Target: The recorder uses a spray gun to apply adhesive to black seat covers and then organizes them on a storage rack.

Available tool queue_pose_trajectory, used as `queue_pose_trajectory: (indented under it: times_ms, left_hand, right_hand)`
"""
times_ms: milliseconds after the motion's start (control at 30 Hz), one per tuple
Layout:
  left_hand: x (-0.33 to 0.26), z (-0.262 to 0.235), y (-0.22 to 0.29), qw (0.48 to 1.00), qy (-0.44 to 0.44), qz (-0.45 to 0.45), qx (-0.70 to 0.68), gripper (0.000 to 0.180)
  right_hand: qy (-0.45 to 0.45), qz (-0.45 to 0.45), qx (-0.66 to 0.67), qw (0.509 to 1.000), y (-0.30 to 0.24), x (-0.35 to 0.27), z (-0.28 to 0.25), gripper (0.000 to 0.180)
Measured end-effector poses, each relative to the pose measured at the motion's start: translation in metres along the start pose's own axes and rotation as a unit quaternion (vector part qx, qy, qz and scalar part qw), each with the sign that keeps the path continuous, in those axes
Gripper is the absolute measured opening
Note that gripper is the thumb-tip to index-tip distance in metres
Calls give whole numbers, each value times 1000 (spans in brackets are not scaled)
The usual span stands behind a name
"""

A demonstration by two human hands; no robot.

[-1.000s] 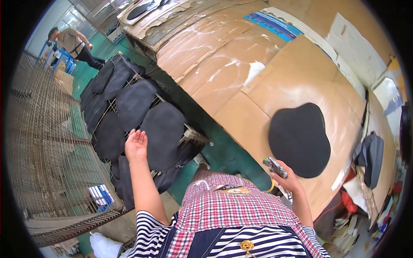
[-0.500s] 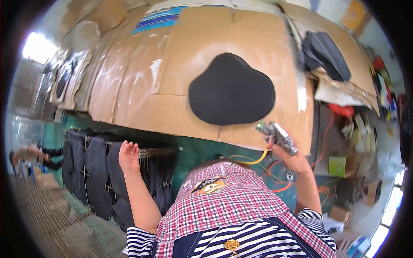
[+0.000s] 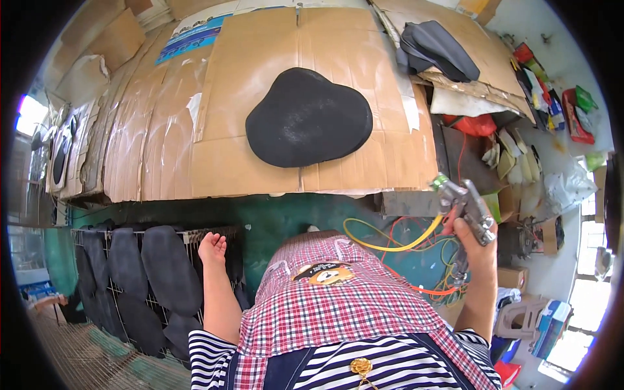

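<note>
My right hand [image 3: 476,247] grips the spray gun [image 3: 480,211] by the cardboard's [image 3: 240,159] near right corner; my left hand [image 3: 212,249], loosely open, hovers right of hanging pads [image 3: 170,266]; the white-specked black pad [image 3: 309,123] lies mid-cardboard!

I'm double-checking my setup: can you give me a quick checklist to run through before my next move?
1. Spray gun gripped: ok. Your right hand is closed around the metal spray gun.
2. Left hand free: ok. Your left hand is empty, fingers loosely curled, clear of the table.
3. Black pad fully supported: ok. The black pad lies wholly on the cardboard.
4. Pad surface uniform: not ok. Pale specks show near its middle.
5. Hoses tidy: not ok. The yellow hose hangs in a loop, with others tangled beyond it.
6. Trigger released: cannot tell. It isn't clearly visible.
</note>
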State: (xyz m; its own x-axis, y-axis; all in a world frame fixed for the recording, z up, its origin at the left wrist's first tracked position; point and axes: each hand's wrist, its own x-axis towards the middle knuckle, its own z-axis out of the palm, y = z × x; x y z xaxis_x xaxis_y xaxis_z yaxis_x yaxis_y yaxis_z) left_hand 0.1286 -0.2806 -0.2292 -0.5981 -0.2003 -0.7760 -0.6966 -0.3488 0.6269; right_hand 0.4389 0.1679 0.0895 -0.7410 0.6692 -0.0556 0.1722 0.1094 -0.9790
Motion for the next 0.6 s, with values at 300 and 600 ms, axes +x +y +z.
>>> queue_pose_trajectory:
  times_ms: [300,600]
  left_hand:
    - [4,8,-6,998,-20,15,56,19]
    - [11,-7,-13,996,-28,4,83,24]
  right_hand:
    - [-145,38,71,986,-10,-43,24,61]
    - [55,6,-21,998,-26,-39,38,47]
